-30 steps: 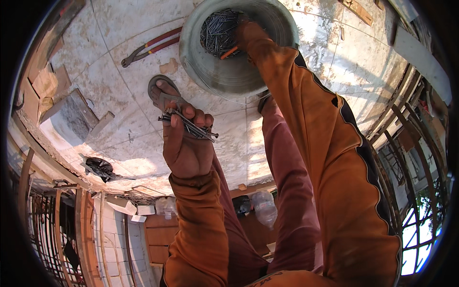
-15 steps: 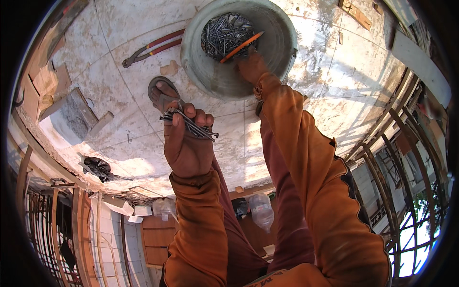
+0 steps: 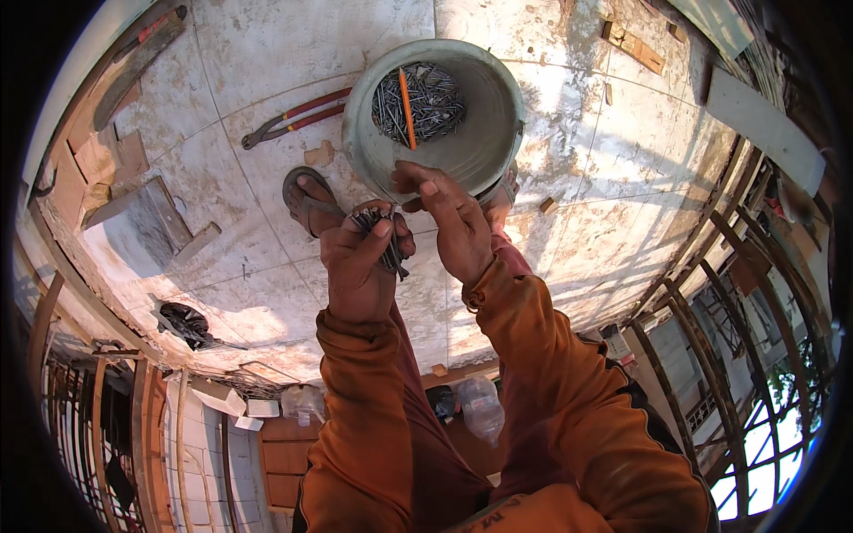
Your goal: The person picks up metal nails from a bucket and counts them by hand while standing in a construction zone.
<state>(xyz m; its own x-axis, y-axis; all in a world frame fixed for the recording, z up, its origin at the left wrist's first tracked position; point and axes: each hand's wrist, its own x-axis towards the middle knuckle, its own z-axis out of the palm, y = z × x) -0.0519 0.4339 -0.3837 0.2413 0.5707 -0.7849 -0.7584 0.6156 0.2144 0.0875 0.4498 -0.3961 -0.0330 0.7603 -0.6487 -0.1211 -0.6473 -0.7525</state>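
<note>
My left hand [image 3: 355, 275] is closed around a bunch of dark nails [image 3: 391, 253], their ends sticking out past the fingers. Just right of it is my right hand [image 3: 453, 226], fingers stretched toward the bunch and the thumb apart; I see nothing in it. Beyond both hands stands a grey-green bucket [image 3: 502, 111], its near rim right by my right fingertips. Many loose nails [image 3: 435, 102] lie heaped inside the bucket. An orange pencil-like stick [image 3: 407, 107] rests on the heap, pointing away from me.
Red-handled pincers [image 3: 298, 118] lie on the stained tile floor left of the bucket. My sandalled foot [image 3: 311, 200] is near them. A wood strip [image 3: 633, 46] lies far right, a black plastic bag [image 3: 185, 322] at left. A clear plastic bottle [image 3: 480, 410] shows between my legs.
My right hand has come out of the bucket, back toward my left hand. The orange stick has turned more upright in view. The left hand has turned, its nails now pointing differently.
</note>
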